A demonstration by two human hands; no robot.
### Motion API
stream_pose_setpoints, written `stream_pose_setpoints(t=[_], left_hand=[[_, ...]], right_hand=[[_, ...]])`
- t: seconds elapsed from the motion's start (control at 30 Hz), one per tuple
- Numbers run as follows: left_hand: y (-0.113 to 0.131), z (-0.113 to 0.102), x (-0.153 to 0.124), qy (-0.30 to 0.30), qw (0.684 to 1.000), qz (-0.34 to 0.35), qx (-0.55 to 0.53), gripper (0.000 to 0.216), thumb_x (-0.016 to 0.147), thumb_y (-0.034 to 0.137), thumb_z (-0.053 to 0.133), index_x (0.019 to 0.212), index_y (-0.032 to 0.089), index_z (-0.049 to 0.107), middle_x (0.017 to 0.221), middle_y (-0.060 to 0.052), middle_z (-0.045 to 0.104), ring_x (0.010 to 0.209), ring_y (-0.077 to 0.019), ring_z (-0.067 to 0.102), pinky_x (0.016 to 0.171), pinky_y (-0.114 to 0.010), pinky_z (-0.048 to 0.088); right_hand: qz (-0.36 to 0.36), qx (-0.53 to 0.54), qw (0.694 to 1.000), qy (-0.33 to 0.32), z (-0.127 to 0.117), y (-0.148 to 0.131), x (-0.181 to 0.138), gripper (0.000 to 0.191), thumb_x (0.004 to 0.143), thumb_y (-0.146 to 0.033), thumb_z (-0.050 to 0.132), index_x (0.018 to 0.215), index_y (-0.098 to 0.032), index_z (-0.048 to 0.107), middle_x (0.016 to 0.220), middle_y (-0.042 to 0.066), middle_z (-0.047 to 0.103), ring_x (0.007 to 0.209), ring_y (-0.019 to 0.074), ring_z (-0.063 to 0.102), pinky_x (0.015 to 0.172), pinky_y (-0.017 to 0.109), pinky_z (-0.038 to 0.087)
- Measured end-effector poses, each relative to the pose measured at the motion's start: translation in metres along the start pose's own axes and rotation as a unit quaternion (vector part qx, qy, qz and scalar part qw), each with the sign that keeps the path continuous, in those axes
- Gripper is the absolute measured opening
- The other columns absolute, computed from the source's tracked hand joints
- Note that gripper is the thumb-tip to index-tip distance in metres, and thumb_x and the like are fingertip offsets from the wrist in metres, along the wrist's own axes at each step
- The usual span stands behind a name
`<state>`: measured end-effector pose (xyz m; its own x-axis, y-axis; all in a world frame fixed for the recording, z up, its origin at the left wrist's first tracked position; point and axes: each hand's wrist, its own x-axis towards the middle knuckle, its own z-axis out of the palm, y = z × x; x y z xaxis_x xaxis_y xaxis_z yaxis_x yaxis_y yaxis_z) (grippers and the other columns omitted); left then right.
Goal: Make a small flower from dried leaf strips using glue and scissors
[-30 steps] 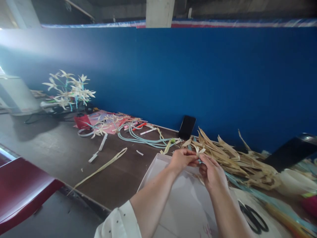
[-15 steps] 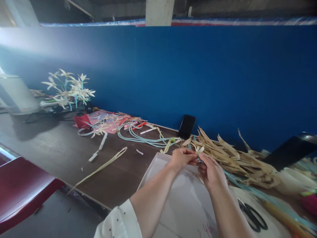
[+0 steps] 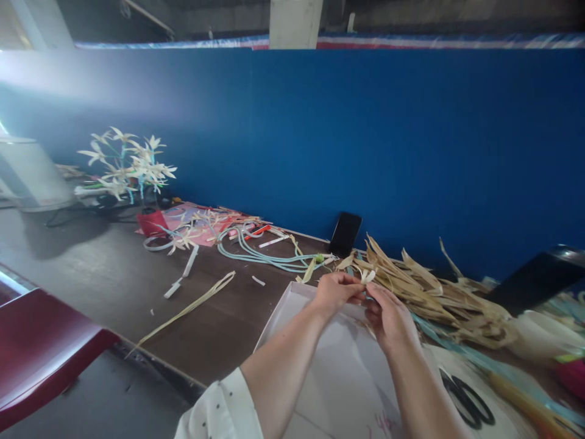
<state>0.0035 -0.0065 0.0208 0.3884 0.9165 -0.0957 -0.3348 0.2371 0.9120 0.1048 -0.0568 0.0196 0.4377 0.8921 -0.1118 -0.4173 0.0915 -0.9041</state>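
Both hands meet above the far edge of a white shallow box (image 3: 336,366). Between the fingertips is a small pale husk flower (image 3: 367,276), its petals sticking up. My left hand (image 3: 337,288) pinches it from the left, thumb and fingers together. From the other side my right hand (image 3: 388,311) closes its fingers on the flower's base. What lies under the fingertips is hidden, though a bit of light blue shows there. Just beyond the hands spreads a heap of dried corn husks (image 3: 420,286).
A black phone (image 3: 346,234) leans by the blue partition (image 3: 388,140). Left of it lie coiled pale-blue cord (image 3: 269,261), a looped husk strip (image 3: 192,311) and a pot (image 3: 152,223) of husk flowers (image 3: 137,164). Black-handled scissors (image 3: 466,396) lie right; a red chair (image 3: 46,353) stands left.
The two hands stay almost in the same place. The fingers shift only slightly around the flower, and the objects on the table have not moved.
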Motion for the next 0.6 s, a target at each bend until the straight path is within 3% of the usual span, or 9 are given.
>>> stream_pose_setpoints(t=[0.2,0.37,0.6], left_hand=[[-0.004,-0.001,0.004,0.008,1.000,0.000,-0.009,0.020,0.059,0.019,0.075,0.070,0.010,0.061,0.056,-0.001,0.062,0.056,-0.0108,0.061,0.058,-0.022,0.052],[-0.010,-0.004,0.009,0.028,1.000,0.000,-0.007,0.021,0.060,0.020,0.075,0.072,0.010,0.061,0.057,-0.002,0.062,0.054,-0.0109,0.061,0.057,-0.022,0.052],[-0.010,-0.001,-0.001,0.025,0.999,0.008,0.025,0.016,0.065,0.018,0.070,0.075,0.009,0.063,0.062,-0.005,0.064,0.057,-0.0115,0.062,0.056,-0.022,0.051]], right_hand=[[-0.010,0.015,1.000,0.005,-0.002,0.002,0.004,0.035,0.053,-0.024,0.077,0.085,-0.014,0.066,0.057,-0.004,0.054,0.041,0.0028,0.035,0.034,0.014,0.022],[-0.061,0.037,0.995,0.072,-0.004,-0.003,0.005,0.034,0.051,-0.021,0.076,0.082,-0.014,0.065,0.055,-0.005,0.050,0.041,0.0027,0.033,0.033,0.014,0.023],[-0.134,0.009,0.991,0.029,0.002,-0.049,-0.031,0.027,0.058,-0.025,0.075,0.082,-0.018,0.064,0.067,-0.003,0.051,0.045,0.0021,0.036,0.035,0.014,0.026]])
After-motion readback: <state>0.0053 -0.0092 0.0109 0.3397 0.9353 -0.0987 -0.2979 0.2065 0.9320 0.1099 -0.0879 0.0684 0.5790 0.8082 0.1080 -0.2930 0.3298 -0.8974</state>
